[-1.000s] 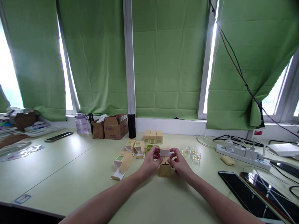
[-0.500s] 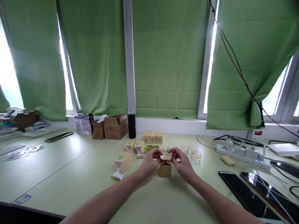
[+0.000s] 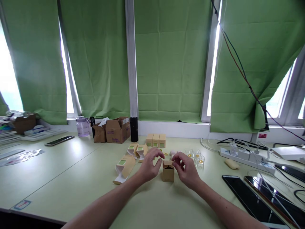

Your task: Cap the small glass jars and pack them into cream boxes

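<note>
A small brown cardboard box stands upright on the table between my hands, its top partly raised with a dark gap under the flap. My left hand is just left of it, thumb and fingers apart, with nothing between them. At the box's upper right corner, my right hand pinches the edge of the flap with bent fingers. Left of my left hand lie partly folded cartons with green labels and white insides. Behind the hands, several closed small boxes stand in a row.
Clear cups with yellowish contents stand beyond my right hand. A power strip with cables and dark-screened phones lie to the right. At the back left are a larger carton, a black cylinder and a purple jug.
My left hand has come away from the box to the left, and its fingers have spread. The top flap is lower now. My right hand stays at the box's right corner.
</note>
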Tool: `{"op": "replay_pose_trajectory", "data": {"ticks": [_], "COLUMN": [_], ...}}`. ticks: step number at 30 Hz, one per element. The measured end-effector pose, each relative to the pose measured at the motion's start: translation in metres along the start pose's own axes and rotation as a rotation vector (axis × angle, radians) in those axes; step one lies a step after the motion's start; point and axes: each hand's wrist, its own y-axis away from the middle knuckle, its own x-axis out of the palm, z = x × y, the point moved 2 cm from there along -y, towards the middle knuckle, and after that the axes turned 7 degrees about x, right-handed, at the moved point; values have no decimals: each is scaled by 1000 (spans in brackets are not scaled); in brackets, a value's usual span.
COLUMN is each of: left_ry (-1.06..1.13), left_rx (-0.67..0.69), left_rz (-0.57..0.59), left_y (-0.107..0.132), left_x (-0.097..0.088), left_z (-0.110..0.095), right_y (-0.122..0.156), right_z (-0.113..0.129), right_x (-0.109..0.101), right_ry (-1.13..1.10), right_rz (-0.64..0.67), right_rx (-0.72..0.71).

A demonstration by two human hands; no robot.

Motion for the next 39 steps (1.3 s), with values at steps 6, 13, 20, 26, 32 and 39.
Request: {"op": "replay_pose_trajectory", "data": {"ticks": [6, 13, 20, 26, 32, 39], "left_ry": [-193, -251, -261, -274, -263, -249], "left_rx": [178, 239, 226, 163, 166, 207], "left_rz": [95, 156, 158, 180, 202, 212], "left_y": [-1, 3, 4, 3, 4, 5], "left_x": [-3, 0, 0, -1, 1, 2], "left_z": [-6, -3, -3, -3, -2, -3], "right_y": [2, 4, 5, 4, 5, 5], "right_z": [0, 1, 0, 1, 2, 4], "right_x": [-1, -1, 0, 0, 1, -1], "right_ry": [101, 193, 199, 209, 227, 217], "right_rz": [18, 11, 6, 16, 14, 18], "right_rx": [-74, -143, -162, -148, -159, -188]}}
